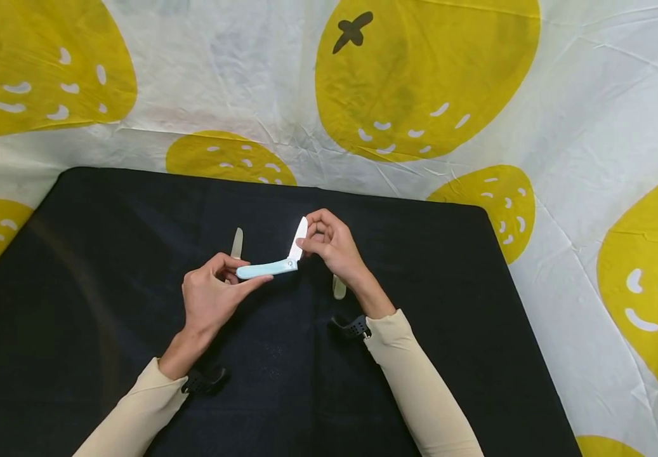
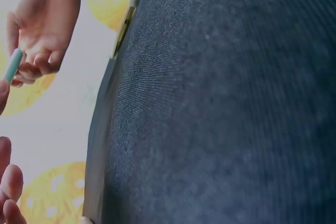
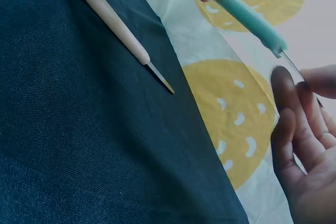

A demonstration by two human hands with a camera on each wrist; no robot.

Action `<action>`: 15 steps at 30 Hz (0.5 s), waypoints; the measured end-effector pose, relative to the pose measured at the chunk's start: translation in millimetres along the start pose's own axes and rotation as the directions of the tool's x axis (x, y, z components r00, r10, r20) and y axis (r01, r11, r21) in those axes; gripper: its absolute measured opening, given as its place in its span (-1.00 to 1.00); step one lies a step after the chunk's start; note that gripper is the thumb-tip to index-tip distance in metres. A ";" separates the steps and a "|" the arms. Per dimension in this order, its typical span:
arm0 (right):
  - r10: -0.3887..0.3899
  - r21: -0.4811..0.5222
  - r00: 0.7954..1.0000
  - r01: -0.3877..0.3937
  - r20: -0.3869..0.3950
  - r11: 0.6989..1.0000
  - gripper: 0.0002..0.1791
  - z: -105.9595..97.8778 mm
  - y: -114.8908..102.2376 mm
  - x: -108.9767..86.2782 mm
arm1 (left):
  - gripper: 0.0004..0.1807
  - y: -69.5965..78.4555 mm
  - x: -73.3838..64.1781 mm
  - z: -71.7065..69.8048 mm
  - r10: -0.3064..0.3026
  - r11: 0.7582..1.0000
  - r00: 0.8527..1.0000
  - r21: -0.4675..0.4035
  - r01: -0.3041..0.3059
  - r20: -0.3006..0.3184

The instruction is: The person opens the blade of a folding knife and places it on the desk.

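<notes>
A folding knife with a pale blue handle (image 1: 266, 269) is held above the table, its white-looking blade (image 1: 299, 238) swung out at an angle to the handle. My left hand (image 1: 211, 295) pinches the handle between thumb and fingers. With thumb and fingertips my right hand (image 1: 331, 244) pinches the blade; the right wrist view shows those fingers (image 3: 286, 90) on the thin metal below the green-looking handle (image 3: 254, 22). Beyond the left hand, a second knife (image 1: 238, 241) lies on the cloth, partly hidden; the right wrist view shows its cream handle (image 3: 115, 24) and narrow blade (image 3: 160, 77).
A rounded cream end of another object (image 1: 339, 287) shows beside the right wrist, the rest covered. Black cloth (image 1: 283, 393) covers the table. Behind it hangs a white sheet with yellow fruit prints (image 1: 420, 76). Dark straps (image 1: 351, 327) are on both wrists.
</notes>
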State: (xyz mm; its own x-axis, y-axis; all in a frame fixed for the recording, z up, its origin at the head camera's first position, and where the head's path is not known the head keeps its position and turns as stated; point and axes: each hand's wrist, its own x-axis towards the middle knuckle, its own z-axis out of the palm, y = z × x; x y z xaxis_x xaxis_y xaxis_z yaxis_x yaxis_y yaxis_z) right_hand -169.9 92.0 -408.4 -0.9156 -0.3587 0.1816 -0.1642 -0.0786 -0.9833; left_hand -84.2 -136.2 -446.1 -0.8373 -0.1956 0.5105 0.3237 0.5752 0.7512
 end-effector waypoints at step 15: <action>-0.059 0.072 0.982 0.073 -0.179 0.995 -0.71 5.2 7.7 -2.1 | -0.57 4.1 -0.5 10.3 -0.106 0.994 0.992 -0.034 0.105 -0.061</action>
State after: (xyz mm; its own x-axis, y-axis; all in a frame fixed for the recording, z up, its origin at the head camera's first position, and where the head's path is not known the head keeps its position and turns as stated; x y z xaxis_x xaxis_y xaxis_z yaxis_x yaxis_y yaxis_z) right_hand -167.4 87.3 -416.3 -0.9551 -0.1811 0.2344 -0.2040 -0.1717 -0.9638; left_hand -86.9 -125.5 -447.6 -0.8386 -0.3036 0.4522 0.2490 0.5246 0.8141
